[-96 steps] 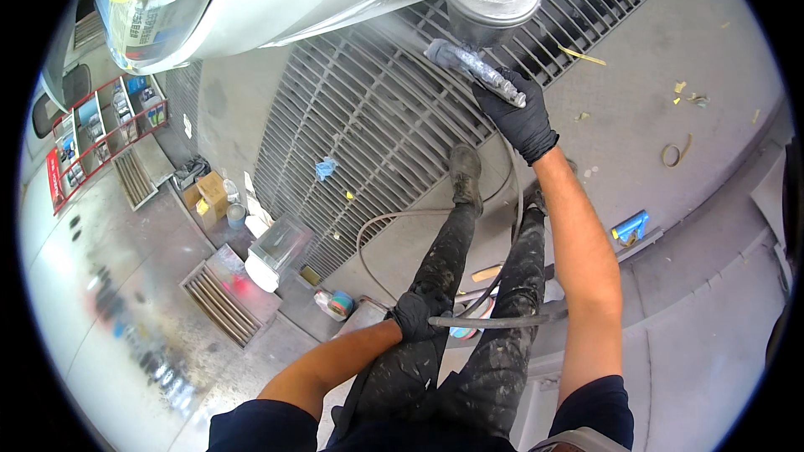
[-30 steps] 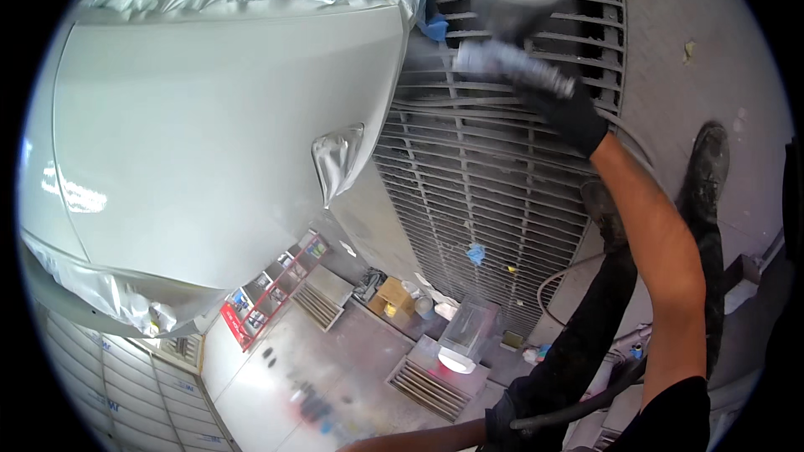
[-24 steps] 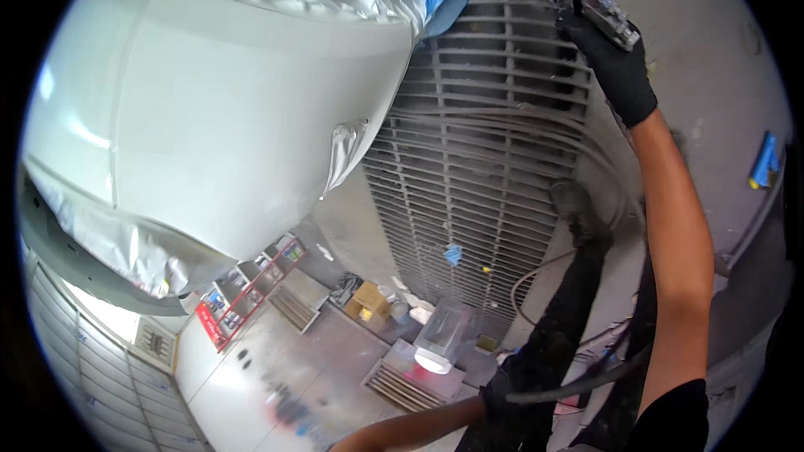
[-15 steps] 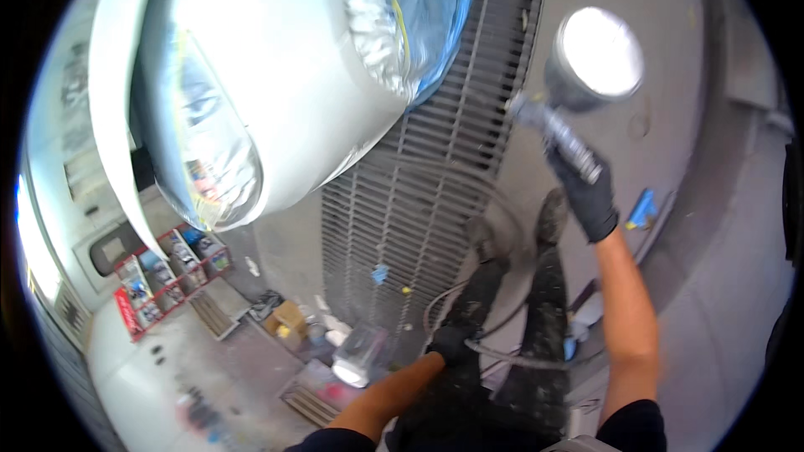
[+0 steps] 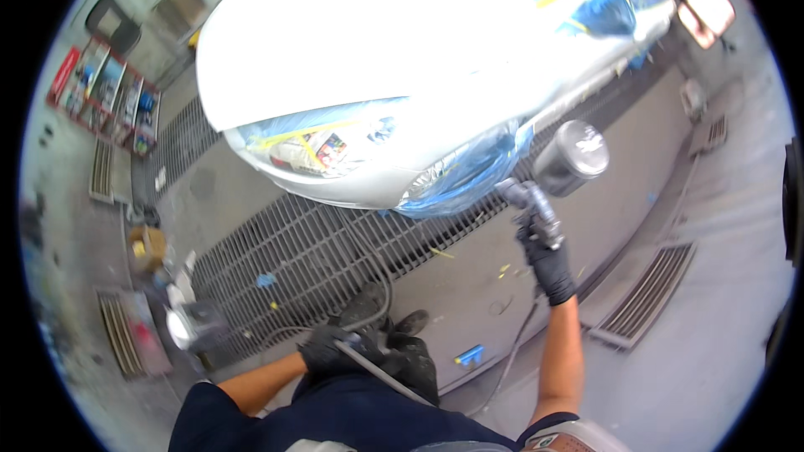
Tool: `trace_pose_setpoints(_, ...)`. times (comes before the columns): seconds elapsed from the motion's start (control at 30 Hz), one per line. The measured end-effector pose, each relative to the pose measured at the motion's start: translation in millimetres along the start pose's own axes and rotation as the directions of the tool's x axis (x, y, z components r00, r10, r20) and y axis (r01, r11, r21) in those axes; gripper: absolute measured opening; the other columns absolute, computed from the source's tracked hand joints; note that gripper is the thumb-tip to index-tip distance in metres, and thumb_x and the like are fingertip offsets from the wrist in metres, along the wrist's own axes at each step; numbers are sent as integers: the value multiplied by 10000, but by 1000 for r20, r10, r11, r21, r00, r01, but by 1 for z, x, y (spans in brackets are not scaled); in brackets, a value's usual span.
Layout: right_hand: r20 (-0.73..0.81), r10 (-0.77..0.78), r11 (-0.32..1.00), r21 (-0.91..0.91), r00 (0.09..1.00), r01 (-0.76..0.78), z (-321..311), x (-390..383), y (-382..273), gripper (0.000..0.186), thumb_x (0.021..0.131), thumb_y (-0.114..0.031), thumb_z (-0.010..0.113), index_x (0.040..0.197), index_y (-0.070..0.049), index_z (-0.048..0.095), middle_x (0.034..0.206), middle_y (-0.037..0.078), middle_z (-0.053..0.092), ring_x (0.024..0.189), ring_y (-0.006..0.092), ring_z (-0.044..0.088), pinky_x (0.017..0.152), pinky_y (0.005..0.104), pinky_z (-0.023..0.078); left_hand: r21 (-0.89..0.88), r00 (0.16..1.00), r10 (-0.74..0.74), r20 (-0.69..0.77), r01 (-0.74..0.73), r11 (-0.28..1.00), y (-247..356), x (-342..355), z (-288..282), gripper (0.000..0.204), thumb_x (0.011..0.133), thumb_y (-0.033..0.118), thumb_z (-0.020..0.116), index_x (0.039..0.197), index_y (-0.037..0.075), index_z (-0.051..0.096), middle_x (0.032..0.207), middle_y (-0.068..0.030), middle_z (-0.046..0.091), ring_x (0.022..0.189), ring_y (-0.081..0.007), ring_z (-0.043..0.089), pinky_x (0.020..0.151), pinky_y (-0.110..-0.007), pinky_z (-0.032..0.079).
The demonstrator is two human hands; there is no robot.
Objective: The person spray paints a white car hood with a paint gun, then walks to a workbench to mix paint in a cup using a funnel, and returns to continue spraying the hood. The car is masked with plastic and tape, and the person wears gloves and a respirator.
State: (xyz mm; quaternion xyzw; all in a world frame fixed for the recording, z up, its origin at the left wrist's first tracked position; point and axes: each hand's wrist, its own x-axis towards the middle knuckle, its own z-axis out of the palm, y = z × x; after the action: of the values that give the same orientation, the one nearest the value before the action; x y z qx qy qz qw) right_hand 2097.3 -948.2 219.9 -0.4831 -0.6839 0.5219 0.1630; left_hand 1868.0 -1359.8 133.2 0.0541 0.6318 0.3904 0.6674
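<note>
In my black-gloved right hand [image 5: 548,272] is a spray gun [image 5: 533,209], its grip wrapped by my fingers. The gun's grey paint cup [image 5: 572,159] stands off its top side, and the nozzle end is near the car's front wheel area. A white car [image 5: 335,50] fills the top middle. Crinkled blue film [image 5: 473,172] covers its wheel opening, and taped paper and film cover the headlight [image 5: 322,149]. Low in front of my body, my gloved left hand [image 5: 327,351] is closed around a grey air hose [image 5: 377,371].
Floor grating [image 5: 293,259] runs beneath the car. A red-edged shelf cart [image 5: 105,96] stands at the left, with a cardboard box [image 5: 148,247] and a clear container [image 5: 197,324] below it. A blue object [image 5: 471,356] lies on the floor; a vent grille [image 5: 645,293] is at right.
My view has swung, bringing more of the car's front and side into sight. The spray gun is now lower in view, beside the wheel covering. My left hand now shows clearly on the hose.
</note>
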Motion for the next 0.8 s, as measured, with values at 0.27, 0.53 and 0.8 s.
trace_pose_setpoints(0.27, -144, -289, 949, -170, 946, 264, -126, 109, -207, 104, 892, -231, 605, 935, -138, 585, 690, -66, 448, 543, 41, 409, 472, 213, 340, 94, 782, 327, -531, -329, 940, -72, -11, -106, 106, 857, 97, 600, 845, 40, 688, 772, -15, 640, 710, -115, 593, 630, -297, 488)
trace_pose_setpoints(0.53, -47, -477, 871, -156, 877, 466, -72, 241, -394, 420, 904, -324, 559, 1264, -108, 545, 878, -51, 557, 554, -7, 389, 478, 146, 311, -282, 715, 88, -693, -382, 880, -17, -50, -112, 44, 814, 27, 582, 833, 32, 622, 761, -20, 588, 736, -122, 593, 622, -289, 519)
trace_pose_setpoints(0.8, 210, -403, 881, -172, 891, 440, 36, 478, -484, 310, 892, -425, 589, 996, -133, 604, 712, -71, 545, 437, -10, 371, 378, 157, 308, -244, 406, 64, -912, -661, 710, 31, -51, -117, 219, 870, 93, 578, 1066, -4, 565, 950, -61, 601, 899, -145, 587, 813, -320, 503)
